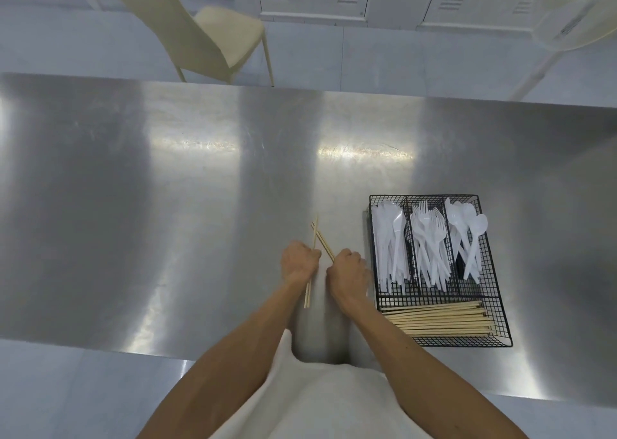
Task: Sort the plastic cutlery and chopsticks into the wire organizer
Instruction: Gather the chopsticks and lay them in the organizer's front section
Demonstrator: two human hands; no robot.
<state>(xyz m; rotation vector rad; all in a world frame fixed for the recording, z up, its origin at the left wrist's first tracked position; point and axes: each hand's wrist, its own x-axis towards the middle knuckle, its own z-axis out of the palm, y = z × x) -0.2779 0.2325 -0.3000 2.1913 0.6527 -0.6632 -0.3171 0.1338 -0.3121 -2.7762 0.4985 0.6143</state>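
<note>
Left hand (298,262), right hand (347,271), each gripping chopsticks (315,234)

No text, brand or number is legible anywhere in this head-camera view. A dark printed label (571,27) on the white fan (547,34) at upper right is the only marking visible, and it is too blurred to read.

Organizer (464,341) on bench (167,188), right side, near front edge. Inside: knives (389,244) left, forks (427,241) middle, spoons (470,234) right, chopstick bundle (440,318) crosswise in front. Left hand (298,261), right hand (347,271) just left of organizer, holding loose chopsticks (307,293). Chair (213,34) behind bench.
</note>
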